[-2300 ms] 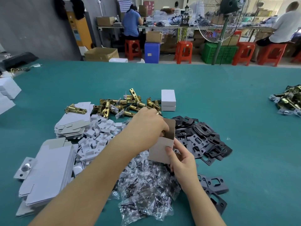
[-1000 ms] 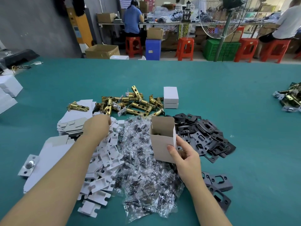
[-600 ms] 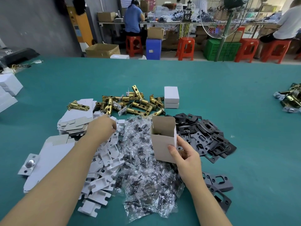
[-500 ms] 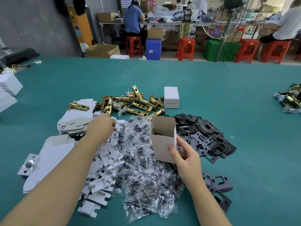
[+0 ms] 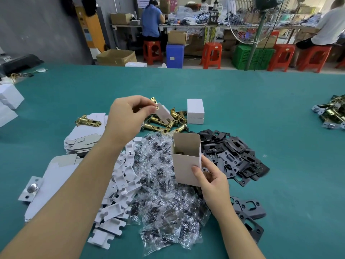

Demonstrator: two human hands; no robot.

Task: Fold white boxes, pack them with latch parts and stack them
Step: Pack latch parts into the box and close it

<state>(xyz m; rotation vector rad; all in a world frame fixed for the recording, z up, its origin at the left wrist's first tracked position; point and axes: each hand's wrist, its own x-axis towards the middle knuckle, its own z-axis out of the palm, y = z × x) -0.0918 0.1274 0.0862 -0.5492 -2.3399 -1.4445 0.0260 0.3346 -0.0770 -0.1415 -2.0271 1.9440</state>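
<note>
Teal felt-covered table (image 5: 261, 109), strewn with parts. Left hand (image 5: 128, 116), down among the notched white card inserts (image 5: 119, 184) a moment ago, now raised, pinching one flat stiff insert (image 5: 164, 114) above the brass latches (image 5: 168, 124). Right hand (image 5: 212, 182) gripping the open white cardboard box (image 5: 186, 165), upright over crinkly clear screw packets (image 5: 168, 212). Insert probably goes in next.

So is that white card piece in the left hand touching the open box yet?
Apart. The head view shows the white card piece, pinched by the left hand, raised above the brass latches, with a clear gap down to the open box that the right hand holds.
</note>
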